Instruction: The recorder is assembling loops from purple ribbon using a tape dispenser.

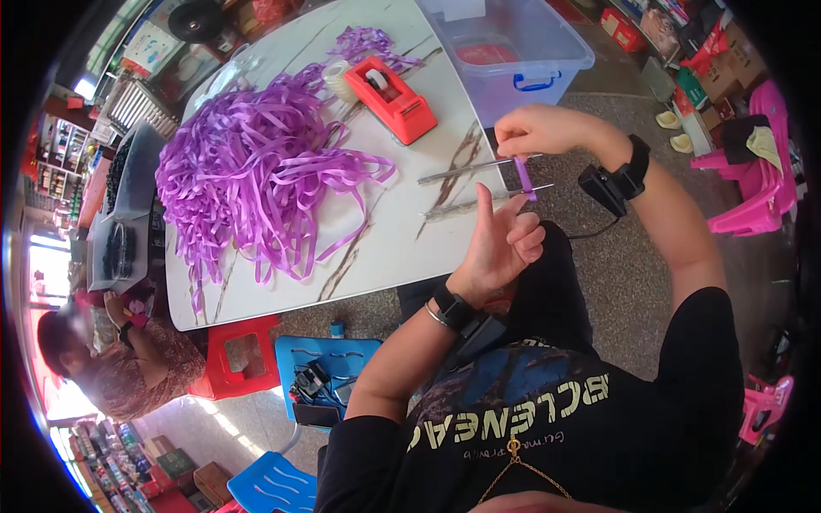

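Two thin metal rods (457, 175) stick out past the table's right edge, with a short band of purple ribbon (523, 178) wrapped across them near their free ends. My right hand (543, 130) is at the upper rod, its fingers curled closed at the ribbon's upper end; the fingertips are partly hidden. Below the lower rod is my left hand (505, 244), thumb stretched up and index finger reaching to the band's lower end, the other fingers loosely bent. A big tangled heap of purple ribbon (248, 162) covers the table's left part.
On the marble-patterned table (402, 248) stand a red tape dispenser (392, 98) and a roll of clear tape (340, 81). A clear plastic bin (522, 73) is beyond the right edge. Blue stool (321, 363) and red stool (244, 359) stand in front; another person (128, 368) sits at left.
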`<state>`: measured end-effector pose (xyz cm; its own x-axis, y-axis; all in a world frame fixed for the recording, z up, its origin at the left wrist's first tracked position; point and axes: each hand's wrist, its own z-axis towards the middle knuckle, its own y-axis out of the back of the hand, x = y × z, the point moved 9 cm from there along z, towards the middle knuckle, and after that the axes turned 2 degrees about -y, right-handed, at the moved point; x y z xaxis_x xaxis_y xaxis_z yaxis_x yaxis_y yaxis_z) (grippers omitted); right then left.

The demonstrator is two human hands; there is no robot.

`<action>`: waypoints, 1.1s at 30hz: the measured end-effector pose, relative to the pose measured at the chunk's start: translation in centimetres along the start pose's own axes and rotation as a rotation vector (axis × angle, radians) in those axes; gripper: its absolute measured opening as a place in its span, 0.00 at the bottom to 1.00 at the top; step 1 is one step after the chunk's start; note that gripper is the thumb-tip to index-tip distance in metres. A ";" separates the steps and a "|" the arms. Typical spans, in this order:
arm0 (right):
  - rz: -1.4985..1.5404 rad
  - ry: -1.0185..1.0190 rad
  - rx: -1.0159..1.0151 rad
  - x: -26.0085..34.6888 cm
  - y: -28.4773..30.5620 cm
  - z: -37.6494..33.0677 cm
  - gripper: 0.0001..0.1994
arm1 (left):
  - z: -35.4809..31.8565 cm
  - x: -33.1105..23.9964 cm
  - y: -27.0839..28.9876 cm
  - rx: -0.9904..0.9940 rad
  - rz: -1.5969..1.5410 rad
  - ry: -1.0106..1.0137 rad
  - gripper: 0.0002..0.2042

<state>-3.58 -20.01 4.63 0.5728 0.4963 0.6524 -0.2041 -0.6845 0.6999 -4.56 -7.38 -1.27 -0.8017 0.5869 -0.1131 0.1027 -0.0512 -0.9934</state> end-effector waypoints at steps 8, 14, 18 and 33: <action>-0.276 -0.116 0.051 -0.5 -1.6 -1.7 0.09 | 0.1 0.1 -0.1 -0.030 0.017 -0.006 0.35; -0.606 -0.179 -0.010 0.2 -2.0 -1.2 0.08 | 0.1 0.0 0.1 -0.019 0.005 -0.013 0.34; -0.814 -0.240 0.031 0.6 -2.3 -0.8 0.11 | 0.1 0.1 -0.1 -0.001 0.002 -0.009 0.35; -0.881 -0.328 0.064 -0.5 -1.5 -0.5 0.15 | 0.1 0.0 0.0 0.003 0.012 -0.013 0.36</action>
<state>-3.95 -18.98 3.35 0.6970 0.6808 -0.2251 0.4472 -0.1673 0.8787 -4.66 -7.47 -1.28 -0.8081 0.5756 -0.1249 0.1100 -0.0607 -0.9921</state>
